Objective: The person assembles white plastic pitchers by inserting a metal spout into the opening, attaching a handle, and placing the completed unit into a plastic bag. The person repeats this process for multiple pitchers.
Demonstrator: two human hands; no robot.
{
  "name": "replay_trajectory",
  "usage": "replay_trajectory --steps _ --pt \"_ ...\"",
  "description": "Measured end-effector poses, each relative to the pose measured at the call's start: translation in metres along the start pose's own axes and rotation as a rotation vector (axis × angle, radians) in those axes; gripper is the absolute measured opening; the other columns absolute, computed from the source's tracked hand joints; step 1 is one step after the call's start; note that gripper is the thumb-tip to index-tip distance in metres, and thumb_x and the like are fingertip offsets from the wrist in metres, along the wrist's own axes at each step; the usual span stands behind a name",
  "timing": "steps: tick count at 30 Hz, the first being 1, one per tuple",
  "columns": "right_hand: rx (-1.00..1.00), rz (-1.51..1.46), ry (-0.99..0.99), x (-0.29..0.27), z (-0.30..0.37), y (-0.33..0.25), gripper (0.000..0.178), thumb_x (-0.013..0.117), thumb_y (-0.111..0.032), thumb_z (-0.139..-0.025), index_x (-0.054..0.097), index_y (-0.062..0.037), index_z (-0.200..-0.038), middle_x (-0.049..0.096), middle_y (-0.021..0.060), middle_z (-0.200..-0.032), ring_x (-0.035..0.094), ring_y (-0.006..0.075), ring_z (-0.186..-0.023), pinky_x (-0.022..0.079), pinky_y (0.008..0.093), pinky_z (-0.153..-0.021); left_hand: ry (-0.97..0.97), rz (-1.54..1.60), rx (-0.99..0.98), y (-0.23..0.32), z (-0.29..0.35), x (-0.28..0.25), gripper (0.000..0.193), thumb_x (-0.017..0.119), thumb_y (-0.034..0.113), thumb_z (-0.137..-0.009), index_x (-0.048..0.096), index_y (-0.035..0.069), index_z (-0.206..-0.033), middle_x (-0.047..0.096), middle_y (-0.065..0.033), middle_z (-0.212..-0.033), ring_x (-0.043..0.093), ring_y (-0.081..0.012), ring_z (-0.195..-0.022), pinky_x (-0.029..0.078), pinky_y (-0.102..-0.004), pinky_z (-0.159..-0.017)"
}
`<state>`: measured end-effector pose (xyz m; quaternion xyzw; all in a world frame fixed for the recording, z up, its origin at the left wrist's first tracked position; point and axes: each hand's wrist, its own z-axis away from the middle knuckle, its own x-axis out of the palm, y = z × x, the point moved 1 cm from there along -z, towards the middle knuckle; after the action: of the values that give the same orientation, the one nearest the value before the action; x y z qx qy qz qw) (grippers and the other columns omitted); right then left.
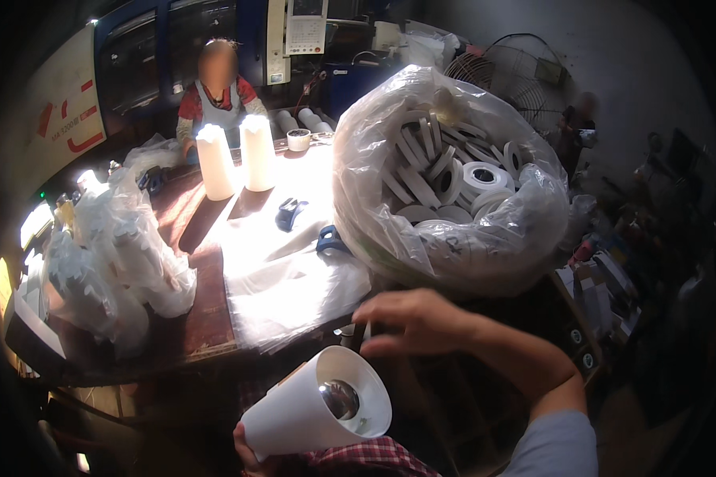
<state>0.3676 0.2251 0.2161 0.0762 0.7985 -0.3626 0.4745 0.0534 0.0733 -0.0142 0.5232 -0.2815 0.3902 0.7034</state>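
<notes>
A white tapered cup-like housing lies tilted at the front, its wide mouth facing up and to the right. A shiny round silvery piece shows inside it. My left hand grips the narrow end from the left, with most of its fingers hidden behind the housing. Above and right of the mouth, my right hand hangs apart from it, fingers bent and spread with nothing seen between them. Beyond that hand stands a big clear plastic bag full of white rings.
Clear plastic sheets cover the middle of the table, with two blue tape cutters nearby. Two white tapered housings stand farther back. Bagged pieces crowd the left. A person sits opposite.
</notes>
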Motion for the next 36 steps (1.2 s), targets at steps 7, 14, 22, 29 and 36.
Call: replay_trajectory --steps 7,14,22,29,36 --pt "0.536 0.863 0.318 -0.213 0.045 0.214 0.03 0.071 -0.026 -0.076 0.069 -0.0063 -0.099 0.068 0.013 -0.1 0.065 0.0326 -0.093 0.052 0.0403 -0.082 0.175 0.027 -0.076 -0.001 -0.032 -0.046 0.065 0.047 0.05 -0.086 0.05 0.001 -0.129 0.055 -0.018 -0.128 0.052 -0.0369 -0.117 0.043 -0.0538 -0.097" --pt "0.973 1.145 -0.336 -0.215 0.041 0.241 0.03 0.074 -0.021 -0.067 0.072 -0.0151 -0.096 0.064 0.0104 -0.107 0.059 0.0302 -0.105 0.049 0.0392 -0.091 0.311 -0.016 0.012 0.006 -0.045 -0.07 0.064 0.045 0.05 -0.087 0.049 0.002 -0.129 0.052 -0.0175 -0.13 0.049 -0.0367 -0.118 0.041 -0.0528 -0.097" --pt "0.53 0.462 0.359 -0.239 0.016 0.148 0.035 0.068 -0.023 -0.086 0.063 -0.0002 -0.111 0.064 0.0146 -0.104 0.063 0.0225 -0.097 0.049 0.0319 -0.083 0.061 0.152 0.007 0.015 -0.022 -0.007 0.064 0.044 0.054 -0.089 0.05 0.004 -0.128 0.056 -0.0145 -0.123 0.053 -0.0327 -0.113 0.043 -0.0489 -0.095" --pt "0.246 -0.839 0.239 -0.04 -0.016 0.045 0.041 0.054 -0.021 -0.097 0.049 -0.0004 -0.133 0.061 0.0106 -0.115 0.059 0.017 -0.106 0.05 0.0316 -0.091 -0.012 0.15 0.089 0.011 -0.011 -0.021 0.064 0.042 0.056 -0.091 0.053 0.003 -0.125 0.059 -0.013 -0.119 0.056 -0.0287 -0.109 0.045 -0.0421 -0.095" --pt "0.312 -0.837 0.158 0.122 -0.017 0.012 0.039 0.045 -0.026 -0.101 0.049 -0.0005 -0.13 0.05 0.0097 -0.125 0.05 0.0182 -0.115 0.04 0.0304 -0.1 -0.04 0.164 0.057 0.007 0.008 -0.031 0.067 0.045 0.057 -0.089 0.052 0.002 -0.127 0.06 -0.014 -0.119 0.055 -0.0297 -0.112 0.046 -0.0444 -0.095"
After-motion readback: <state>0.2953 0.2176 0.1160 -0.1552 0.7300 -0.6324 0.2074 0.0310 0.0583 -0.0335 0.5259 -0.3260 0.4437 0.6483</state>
